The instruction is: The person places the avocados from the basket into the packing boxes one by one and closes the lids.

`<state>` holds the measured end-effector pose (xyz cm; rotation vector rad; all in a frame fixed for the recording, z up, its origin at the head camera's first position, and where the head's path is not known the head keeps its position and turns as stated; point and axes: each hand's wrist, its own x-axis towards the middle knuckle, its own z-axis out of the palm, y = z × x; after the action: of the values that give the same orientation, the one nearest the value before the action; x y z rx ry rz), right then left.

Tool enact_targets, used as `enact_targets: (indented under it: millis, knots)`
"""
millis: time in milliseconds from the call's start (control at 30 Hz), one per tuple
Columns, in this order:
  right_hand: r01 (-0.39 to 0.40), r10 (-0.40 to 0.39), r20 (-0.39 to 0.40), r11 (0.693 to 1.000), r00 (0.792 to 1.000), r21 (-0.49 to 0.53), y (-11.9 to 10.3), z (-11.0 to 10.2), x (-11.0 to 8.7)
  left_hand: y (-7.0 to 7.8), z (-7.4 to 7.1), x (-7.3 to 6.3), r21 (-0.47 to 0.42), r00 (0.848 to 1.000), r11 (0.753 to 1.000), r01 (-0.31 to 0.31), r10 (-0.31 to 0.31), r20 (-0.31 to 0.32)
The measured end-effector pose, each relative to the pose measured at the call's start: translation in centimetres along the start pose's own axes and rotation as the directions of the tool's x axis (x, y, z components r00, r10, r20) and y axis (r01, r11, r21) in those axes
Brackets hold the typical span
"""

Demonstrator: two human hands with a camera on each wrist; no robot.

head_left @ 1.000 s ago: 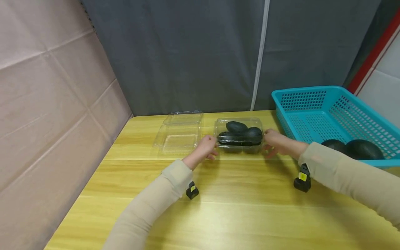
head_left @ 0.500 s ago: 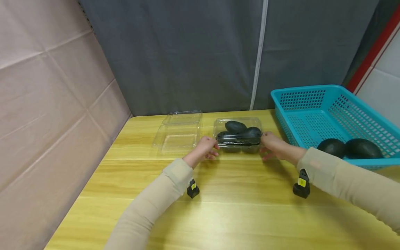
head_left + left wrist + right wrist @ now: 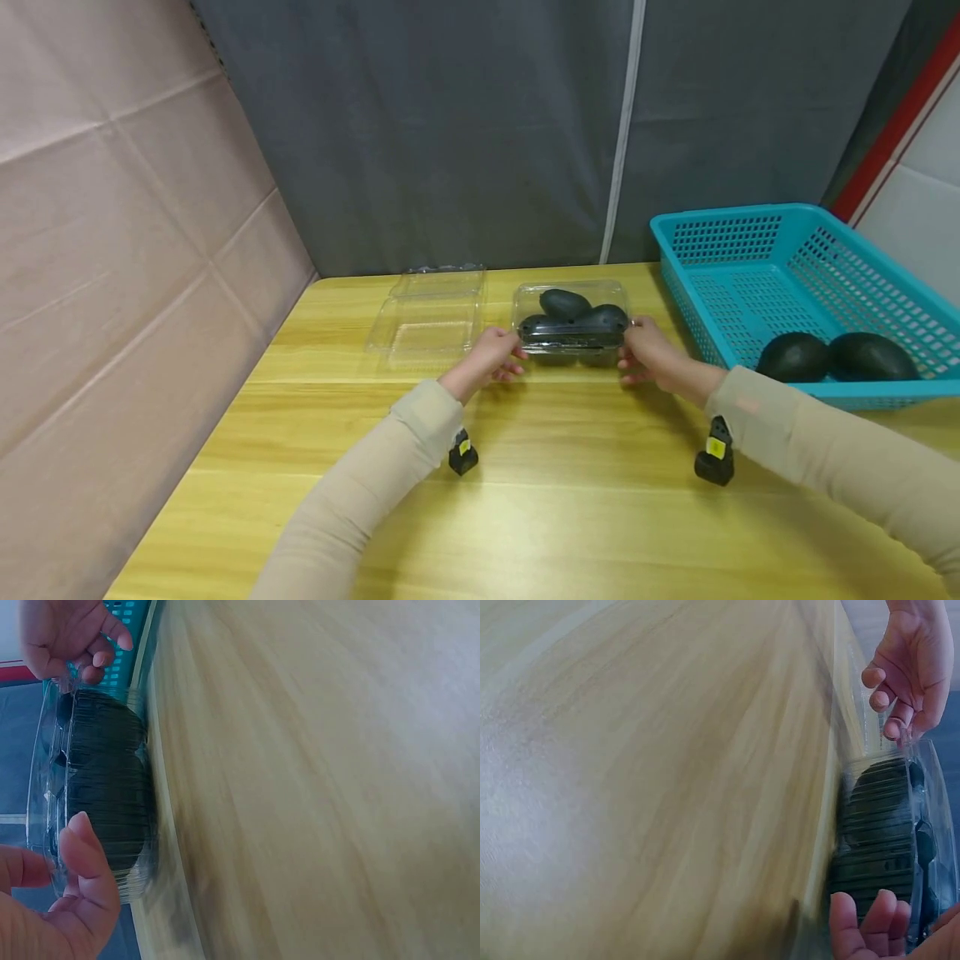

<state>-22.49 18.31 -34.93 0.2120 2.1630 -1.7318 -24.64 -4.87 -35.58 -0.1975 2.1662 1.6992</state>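
"What's just changed?"

"The bare right hand [image 3: 648, 354] has drawn inward, onto the four o'clock corner of the closed-over clear plastic clamshell [image 3: 573, 344]. The bare left hand [image 3: 491, 354] has barely moved, at eight o'clock. I'd judge both front corners are now being worked together; whether the rim is latched, I can't tell."

"And the grip?"

"Small gaps, both. Each thumb and forefinger seem to pinch the rim corner, the other fingers loosely curled, clear of it."

"Where's the box?"

"Towards the table's twelve o'clock edge, dark green oval fruits [image 3: 564, 305] inside. A second, opened clear plastic clamshell [image 3: 427, 325] lies at its nine o'clock, a turquoise slotted plastic basket [image 3: 750, 213] at three."
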Motion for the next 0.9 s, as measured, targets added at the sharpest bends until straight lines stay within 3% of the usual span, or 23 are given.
enact_targets:
  millis: [600, 900]
  knots:
    - [0.085, -0.077, -0.054, 0.983, 0.996, 0.165, 1.5, 0.2, 0.6, 0.2, 0.1, 0.2, -0.017, 1.0, 1.0, 0.026, -0.026, -0.007]
    - [0.104, -0.093, -0.075, 0.979, 0.993, 0.174, 1.7, 0.3, 0.8, 0.4, 0.0, 0.4, -0.01, 0.999, 0.999, 0.051, -0.051, 0.013]
